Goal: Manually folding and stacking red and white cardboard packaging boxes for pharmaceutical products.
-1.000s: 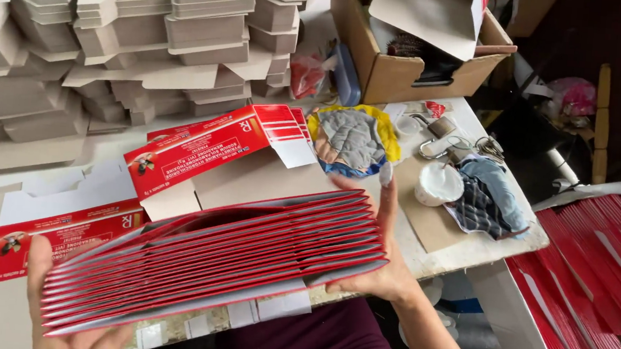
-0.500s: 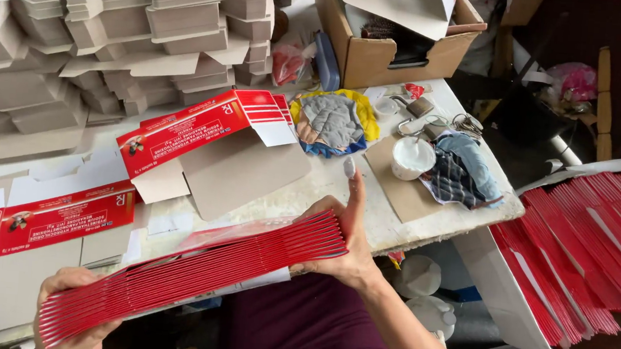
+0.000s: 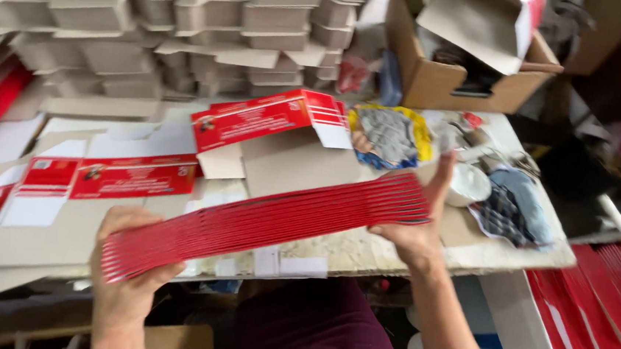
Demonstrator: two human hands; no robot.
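I hold a stack of flat cartons [image 3: 270,223] edge-up between my left hand [image 3: 130,264] at its left end and my right hand [image 3: 413,230] at its right end, over the near edge of the table [image 3: 363,252]. Behind it an unfolded carton [image 3: 266,123] lies on the table. Piles of folded boxes [image 3: 174,31] stand at the back, an open cardboard box [image 3: 458,83] to their right. More flat cartons [image 3: 603,308] lie right of the table.

Red flat cartons [image 3: 270,223] fanned between hands; red-white box [image 3: 263,119] behind; brown carton [image 3: 465,83] far right
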